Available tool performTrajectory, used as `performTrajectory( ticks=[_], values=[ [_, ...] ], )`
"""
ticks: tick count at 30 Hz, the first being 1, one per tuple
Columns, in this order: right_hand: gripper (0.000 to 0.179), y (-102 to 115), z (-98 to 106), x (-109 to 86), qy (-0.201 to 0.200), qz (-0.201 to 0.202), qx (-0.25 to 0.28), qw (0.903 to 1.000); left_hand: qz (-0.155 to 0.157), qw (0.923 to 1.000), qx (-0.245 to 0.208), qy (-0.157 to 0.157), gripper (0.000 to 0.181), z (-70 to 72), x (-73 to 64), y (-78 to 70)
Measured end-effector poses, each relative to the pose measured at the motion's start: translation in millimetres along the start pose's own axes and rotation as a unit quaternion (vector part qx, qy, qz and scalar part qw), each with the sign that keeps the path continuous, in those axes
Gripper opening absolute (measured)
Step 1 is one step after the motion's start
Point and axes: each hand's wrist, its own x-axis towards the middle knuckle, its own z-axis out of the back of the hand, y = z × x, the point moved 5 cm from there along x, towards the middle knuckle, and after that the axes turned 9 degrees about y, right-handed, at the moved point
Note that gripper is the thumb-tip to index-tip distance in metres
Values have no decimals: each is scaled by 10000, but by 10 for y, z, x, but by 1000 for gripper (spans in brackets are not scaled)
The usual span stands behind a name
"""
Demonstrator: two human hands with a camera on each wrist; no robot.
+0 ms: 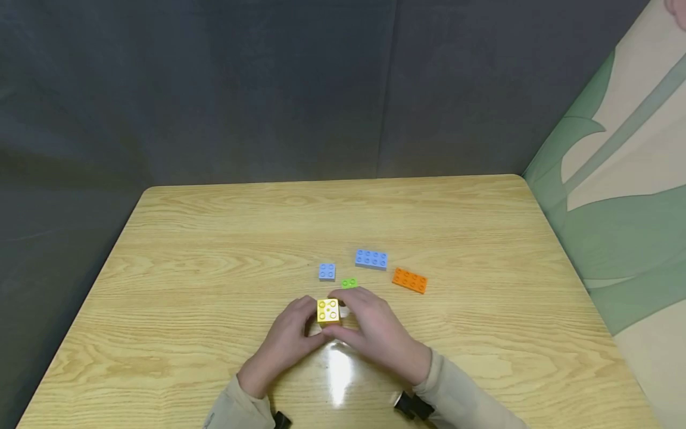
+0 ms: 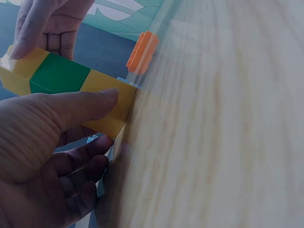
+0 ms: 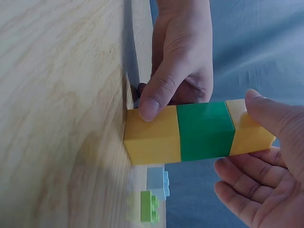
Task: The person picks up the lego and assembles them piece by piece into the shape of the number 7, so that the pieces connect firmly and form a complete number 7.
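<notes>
Left hand (image 1: pixel 289 333)'s pinching the bottom yellow block (image 3: pixel 154 142), right hand (image 1: pixel 377 328)'s gripping the top yellow block (image 3: pixel 251 137), 3-block tower (image 3: pixel 206 130) upright between them, lime brick (image 1: pixel 349 283) just past both.

No readable text or numbers.

The brick stack (image 3: pixel 204 134) looks smooth, glossy plastic.

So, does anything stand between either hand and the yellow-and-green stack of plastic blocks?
Nothing visible does. The left hand holds the stack at its bottom yellow block, the right hand at its top yellow block. The small lime-green studded block lies beyond, not between.
</notes>
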Motion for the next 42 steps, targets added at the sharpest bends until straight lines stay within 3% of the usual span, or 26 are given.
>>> performTrajectory(
  ticks=[14, 42],
  values=[
    [55, -123, 121, -146, -165, -55, -1, 9998, 4, 9999, -162, 44, 34, 4, -7, -3],
    [48, -561, 428, -438, -541, -729, -222, 9956, 165, 9975, -629, 292, 41, 25, -29, -8]
  ],
)
